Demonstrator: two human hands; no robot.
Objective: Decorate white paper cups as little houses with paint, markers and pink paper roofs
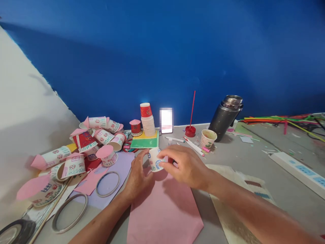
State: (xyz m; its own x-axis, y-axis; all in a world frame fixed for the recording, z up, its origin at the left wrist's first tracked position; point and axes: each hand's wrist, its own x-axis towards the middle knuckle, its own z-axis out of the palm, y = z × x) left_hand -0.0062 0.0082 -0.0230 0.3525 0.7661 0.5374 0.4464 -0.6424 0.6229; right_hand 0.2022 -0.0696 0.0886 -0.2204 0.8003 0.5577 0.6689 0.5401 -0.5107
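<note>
A white paper cup (pixel 154 160) with blue windows and green and red drawn marks is held between both hands, above a sheet of pink paper (pixel 165 210). My left hand (pixel 139 174) grips its left side, with the thumb at the lower edge. From the right, my right hand (pixel 186 164) closes thumb and fingers on the cup's other side, covering that part of it. Behind the hands, a stack of paper cups (pixel 148 126) stands on a green and yellow booklet (pixel 144 143), beside a small red cup (pixel 135 128) with a pink top.
Several decorated cups with pink paper pieces (pixel 73 165) pile up at left, near tape rolls (pixel 70 213). At the back are a bright phone (pixel 167 121), markers (pixel 194 146), a patterned cup (pixel 208 139) and a dark flask (pixel 224 118). A power strip (pixel 299 171) lies at right.
</note>
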